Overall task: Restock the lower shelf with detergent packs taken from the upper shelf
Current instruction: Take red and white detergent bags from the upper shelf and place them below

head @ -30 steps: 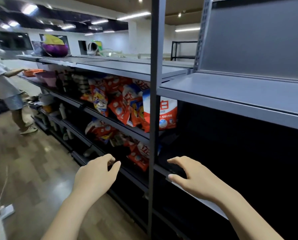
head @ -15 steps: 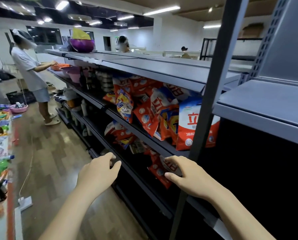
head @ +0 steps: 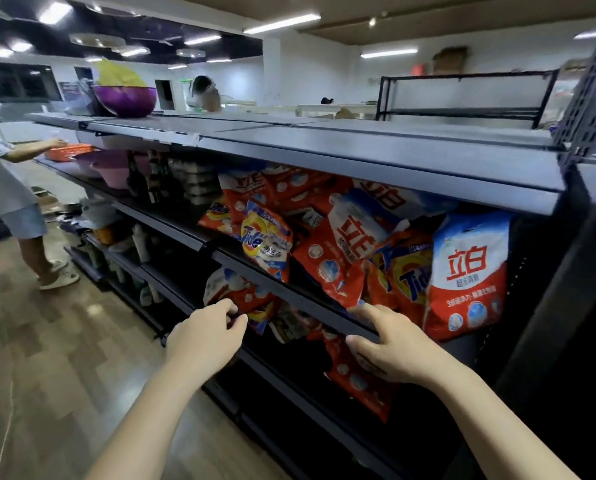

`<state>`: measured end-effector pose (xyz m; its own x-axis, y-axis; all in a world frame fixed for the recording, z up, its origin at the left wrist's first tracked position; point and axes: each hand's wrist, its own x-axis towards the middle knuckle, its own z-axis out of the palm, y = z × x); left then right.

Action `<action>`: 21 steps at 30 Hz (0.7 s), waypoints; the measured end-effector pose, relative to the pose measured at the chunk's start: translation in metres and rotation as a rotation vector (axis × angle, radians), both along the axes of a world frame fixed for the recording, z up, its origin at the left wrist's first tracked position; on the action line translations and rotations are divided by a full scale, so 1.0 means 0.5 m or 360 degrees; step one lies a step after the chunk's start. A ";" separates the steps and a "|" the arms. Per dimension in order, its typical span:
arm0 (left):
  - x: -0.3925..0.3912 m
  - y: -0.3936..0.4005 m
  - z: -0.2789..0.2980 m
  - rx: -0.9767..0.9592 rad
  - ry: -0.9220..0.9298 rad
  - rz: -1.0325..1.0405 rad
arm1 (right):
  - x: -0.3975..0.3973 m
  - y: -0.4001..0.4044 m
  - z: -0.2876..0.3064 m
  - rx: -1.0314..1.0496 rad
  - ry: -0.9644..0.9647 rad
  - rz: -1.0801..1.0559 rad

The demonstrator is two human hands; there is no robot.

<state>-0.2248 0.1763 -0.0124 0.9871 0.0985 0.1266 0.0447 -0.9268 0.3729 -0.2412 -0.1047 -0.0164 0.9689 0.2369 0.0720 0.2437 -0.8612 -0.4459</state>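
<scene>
Several red, orange and white detergent packs [head: 352,244] crowd the upper shelf [head: 289,292] under a grey top board. The nearest one is a red and white pack [head: 469,271] standing at the right end. A few more packs [head: 241,296] lie on the lower shelf [head: 289,379], and one red pack [head: 359,379] hangs there below my right hand. My left hand [head: 203,337] hovers in front of the lower shelf, fingers loosely bent, holding nothing. My right hand [head: 393,344] is spread at the front edge of the upper shelf, empty.
A dark upright post [head: 559,306] stands at the right. Purple bowl [head: 125,100] sits on the top board; pink tubs [head: 109,168] and bottles fill shelves further left. A person [head: 12,188] stands in the aisle at the left on the wooden floor [head: 47,358].
The view has swung left and closer to the detergent packs. Both hands have risen toward the shelves; the right hand has moved from the post to the upper shelf's front edge.
</scene>
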 end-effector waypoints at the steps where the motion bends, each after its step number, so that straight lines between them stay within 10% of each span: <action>1: 0.022 0.024 0.003 0.0009 0.0016 -0.0019 | 0.017 0.022 0.003 0.0001 0.0007 -0.0030; 21: 0.449 0.207 0.003 -0.0060 0.0087 -0.0314 | 0.325 0.196 0.035 0.0125 -0.0018 -0.0527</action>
<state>-0.0005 0.2797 -0.0110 0.9930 -0.0938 0.0720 -0.1152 -0.9050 0.4095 -0.0786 -0.0067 0.0011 0.9913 -0.0972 0.0886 -0.0383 -0.8577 -0.5127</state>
